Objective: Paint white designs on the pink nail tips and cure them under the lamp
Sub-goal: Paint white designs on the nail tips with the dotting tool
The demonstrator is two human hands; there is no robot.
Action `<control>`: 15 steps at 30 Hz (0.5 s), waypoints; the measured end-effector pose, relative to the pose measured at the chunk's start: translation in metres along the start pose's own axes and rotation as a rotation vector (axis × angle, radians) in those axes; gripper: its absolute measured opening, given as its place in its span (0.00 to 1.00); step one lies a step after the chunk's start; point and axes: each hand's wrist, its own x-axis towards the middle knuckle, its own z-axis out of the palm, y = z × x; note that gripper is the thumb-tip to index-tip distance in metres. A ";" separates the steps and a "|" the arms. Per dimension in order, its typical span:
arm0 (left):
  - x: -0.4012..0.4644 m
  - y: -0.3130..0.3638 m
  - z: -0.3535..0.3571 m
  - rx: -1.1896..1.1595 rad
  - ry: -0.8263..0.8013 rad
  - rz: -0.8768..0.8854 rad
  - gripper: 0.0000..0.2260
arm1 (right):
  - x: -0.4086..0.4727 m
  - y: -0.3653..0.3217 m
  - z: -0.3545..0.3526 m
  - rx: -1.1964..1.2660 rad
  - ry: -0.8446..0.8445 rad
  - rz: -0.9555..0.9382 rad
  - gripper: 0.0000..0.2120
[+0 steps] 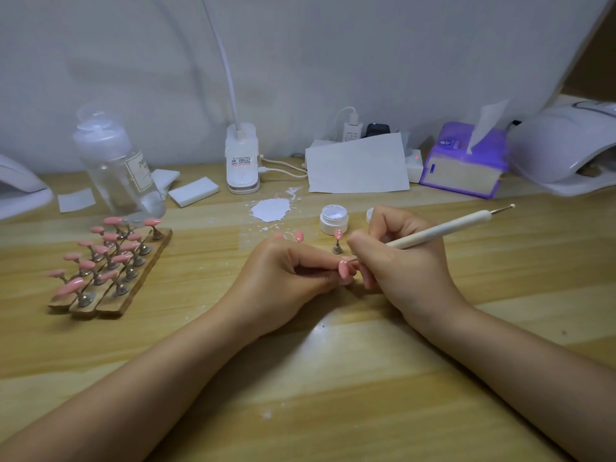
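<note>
My left hand (283,281) pinches a pink nail tip (343,269) at the middle of the wooden table. My right hand (403,261) grips a white dotting pen (440,230), and its metal point touches that tip. Just behind stand a pink tip with white dots on a small metal stand (338,240) and another pink tip (299,235). An open jar of white gel (334,219) sits behind them, its lid partly hidden by my right hand. Several pink tips on stands fill a wooden rack (110,261) at the left. The curing lamp (566,151) sits at the far right.
A white smear (270,209) marks the table near the jar. A clear pump bottle (116,168), white pads (193,191), a clip lamp base (242,161), a white card (356,165) and a purple tissue box (465,161) line the back. A second lamp (20,188) sits far left.
</note>
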 end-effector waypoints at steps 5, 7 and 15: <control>0.000 -0.001 0.000 -0.003 0.000 0.015 0.09 | -0.001 -0.001 0.001 -0.016 -0.005 -0.005 0.20; 0.000 -0.001 0.000 -0.005 0.000 0.018 0.09 | -0.001 -0.001 0.001 -0.019 -0.004 -0.010 0.20; 0.000 -0.003 0.000 -0.005 0.001 0.020 0.09 | -0.001 -0.001 0.001 -0.010 -0.005 0.005 0.20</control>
